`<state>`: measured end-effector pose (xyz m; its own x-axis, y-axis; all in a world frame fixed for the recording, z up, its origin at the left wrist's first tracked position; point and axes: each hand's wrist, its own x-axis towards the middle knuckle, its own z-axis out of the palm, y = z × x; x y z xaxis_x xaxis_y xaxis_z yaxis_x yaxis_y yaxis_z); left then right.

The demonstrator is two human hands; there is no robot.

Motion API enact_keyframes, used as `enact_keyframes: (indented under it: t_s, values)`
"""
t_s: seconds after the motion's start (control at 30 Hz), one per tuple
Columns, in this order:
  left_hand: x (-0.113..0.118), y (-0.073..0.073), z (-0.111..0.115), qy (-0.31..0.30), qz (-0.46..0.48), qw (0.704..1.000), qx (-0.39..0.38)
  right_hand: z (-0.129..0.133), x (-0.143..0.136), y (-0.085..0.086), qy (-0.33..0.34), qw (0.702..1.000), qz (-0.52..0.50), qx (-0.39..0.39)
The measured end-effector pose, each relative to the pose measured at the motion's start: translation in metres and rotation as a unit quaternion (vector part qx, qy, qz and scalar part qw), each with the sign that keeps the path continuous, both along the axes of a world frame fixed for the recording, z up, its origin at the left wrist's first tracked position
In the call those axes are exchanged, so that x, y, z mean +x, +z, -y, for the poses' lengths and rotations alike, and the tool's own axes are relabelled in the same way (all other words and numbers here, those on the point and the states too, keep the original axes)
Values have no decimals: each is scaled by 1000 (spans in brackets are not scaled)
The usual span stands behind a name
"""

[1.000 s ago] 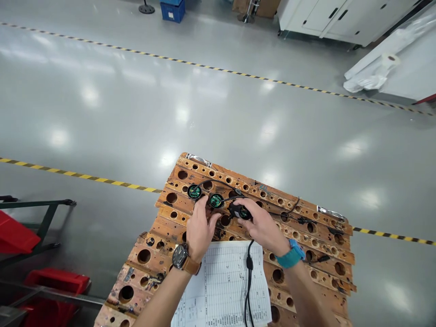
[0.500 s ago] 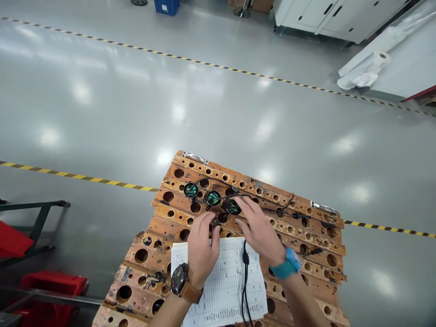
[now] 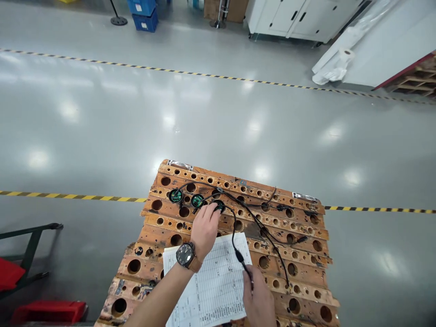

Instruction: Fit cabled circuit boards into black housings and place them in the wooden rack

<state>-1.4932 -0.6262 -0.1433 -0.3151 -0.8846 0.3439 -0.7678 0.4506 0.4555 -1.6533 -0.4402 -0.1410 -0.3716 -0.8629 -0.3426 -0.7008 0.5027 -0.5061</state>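
Near the far edge of the counter [image 3: 153, 236], the left hand [image 3: 203, 229] holds the rightmost round housing [image 3: 220, 207] in narrow fingers, probably for steadiness, while the right hand [image 3: 259, 297] grips the black cable [image 3: 240, 257], perhaps to control its slack.

bright, cool light | white glare patches on glossy floor [image 3: 211, 136] | edges stretched, softer

Head camera, single view: mounted on the person's head, looking from above, facing forward and steeply down. Near range: holed wooden board [image 3: 156, 238], centre to six o'clock, cut by the lower frame edge. Middle range: grey floor [image 3: 204, 122], centre to twelve. Far range: white cabinet [image 3: 286, 16], one o'clock; blue crates [image 3: 145, 22], eleven.
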Motion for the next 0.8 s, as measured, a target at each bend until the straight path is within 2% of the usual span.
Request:
enact_keyframes:
  t_s: [0.1, 0.17, 0.23, 0.33, 0.43, 0.5, 0.57, 0.63, 0.7, 0.8]
  values:
    - [0, 2, 0, 5, 4, 1000, -17, 19, -32, 22, -49, 999, -2, 8]
    - [1, 3, -1, 1, 17, 999, -28, 42, -58, 27, -42, 998, -44, -24]
    - [2, 6, -2, 4, 29, 999, -45, 72, -81, 21, 16, 995, -88, -51]
    - [3, 14, 3, 8, 38, 997, -66, 109, -101, -1, 130, 978, -142, -78]
    - [1, 26, 18, -39, 70, 995, -51, 121, -105, -21, 189, 961, -174, -103]
    - [-1, 33, 30, -90, 121, 989, -14, 120, -108, -24, 209, 952, -183, -130]
    - [-4, 36, 38, -110, 174, 978, 35, 121, -115, -18, 208, 949, -191, -139]
    - [-7, 34, 40, -90, 212, 970, 75, 131, -128, -4, 191, 953, -205, -115]
    - [-9, 31, 37, -60, 229, 967, 96, 153, -144, 13, 191, 950, -228, -90]
    - [-12, 26, 30, -31, 228, 968, 101, 201, -164, 30, 246, 930, -254, -98]
